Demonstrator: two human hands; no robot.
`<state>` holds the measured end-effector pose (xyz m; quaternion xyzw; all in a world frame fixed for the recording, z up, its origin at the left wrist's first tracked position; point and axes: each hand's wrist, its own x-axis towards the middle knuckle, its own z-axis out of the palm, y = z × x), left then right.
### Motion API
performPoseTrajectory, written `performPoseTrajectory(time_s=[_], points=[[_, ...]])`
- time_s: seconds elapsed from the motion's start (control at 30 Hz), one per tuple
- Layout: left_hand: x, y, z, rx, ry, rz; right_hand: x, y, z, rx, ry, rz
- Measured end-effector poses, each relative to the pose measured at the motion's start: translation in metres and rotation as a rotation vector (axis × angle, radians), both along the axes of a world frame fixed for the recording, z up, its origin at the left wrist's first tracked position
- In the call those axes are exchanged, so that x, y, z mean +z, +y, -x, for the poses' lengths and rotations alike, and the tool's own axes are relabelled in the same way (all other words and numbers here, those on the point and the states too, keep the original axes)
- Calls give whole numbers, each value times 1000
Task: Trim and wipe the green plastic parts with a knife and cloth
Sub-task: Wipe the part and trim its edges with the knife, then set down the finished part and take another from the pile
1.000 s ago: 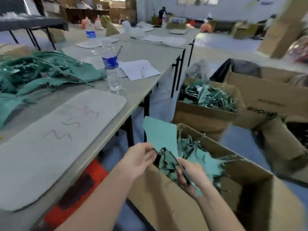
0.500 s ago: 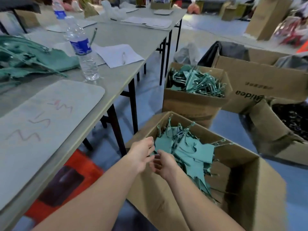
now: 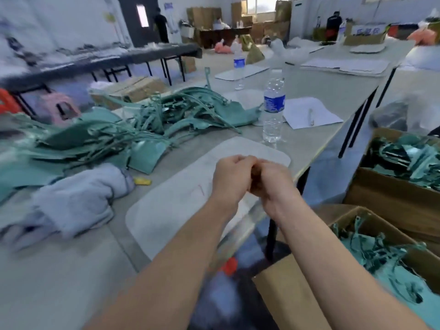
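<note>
Now the parts (image 3: pixel 152 120) still to be done lie in a tangled heap on the left of the table (image 3: pixel 59 270), well apart from both hands. 1 second ago the hands held a green piece over the near box (image 3: pixel 297 294); half a second ago they were down inside it. They have since come back up over the white mat (image 3: pixel 171 210), with no green piece visible in them. The left hand (image 3: pixel 232 172) and right hand (image 3: pixel 273 179) meet knuckle to knuckle, all fingers curled in. Whether anything small sits between them I cannot tell, since the gap is dark and blurred. By my reading, 1 piece has gone into the box and the next must be fetched from the heap. The cloth (image 3: pixel 78 198) lies crumpled just left of the mat, and a small yellow tool (image 3: pixel 142 181), possibly the knife, rests beside it, untouched. Farther along the table stand a bottle (image 3: pixel 273 110) and a paper sheet (image 3: pixel 309 113). A 2nd box (image 3: pixel 385 198) of green pieces sits on the floor to the right. The room is a wide workshop with more tables, stacked cartons and 2 people at the far wall.
</note>
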<state>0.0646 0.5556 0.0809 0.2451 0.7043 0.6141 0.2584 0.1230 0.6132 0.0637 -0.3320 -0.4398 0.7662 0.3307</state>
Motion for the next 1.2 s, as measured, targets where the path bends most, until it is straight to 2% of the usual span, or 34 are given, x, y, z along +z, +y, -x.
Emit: performPoseTrajectory(time_s=[0.13,0.23,0.3,0.37,0.43,0.53,0.6,0.73,0.8,0.87,0.93,1.0,1.07,1.13,1.2], points=[[17,-54,67,117,122,-31,17,-33,76,181,-29,-122],[19,-101,112,170,146,-118,22,-58,130,271,-36,-207],[15,-140,140,232,267,-92,23,-76,165,324,-41,-290],[6,-185,171,321,292,-73,21,-92,199,377,-64,-378],[-6,-230,195,477,245,-79,20,-107,232,418,-134,-514],[-24,-284,225,851,319,102,21,-124,276,435,-238,-769],[-32,-307,241,954,344,97,21,-132,303,435,-273,-921],[-47,-329,265,977,424,214,19,-145,353,422,-425,-1271],[-58,-331,272,966,437,256,19,-143,373,292,-413,-1455],[-70,-331,276,918,421,312,23,-139,390,137,-330,-1533],[-77,-329,282,859,390,381,28,-130,410,41,-366,-1610],[-81,-330,286,827,395,449,34,-121,427,73,-563,-1632],[-81,-330,288,825,404,474,41,-114,434,204,-762,-1607],[-81,-330,288,828,415,469,48,-110,436,268,-826,-1675],[-80,-331,286,841,410,451,56,-113,434,199,-783,-1812]])
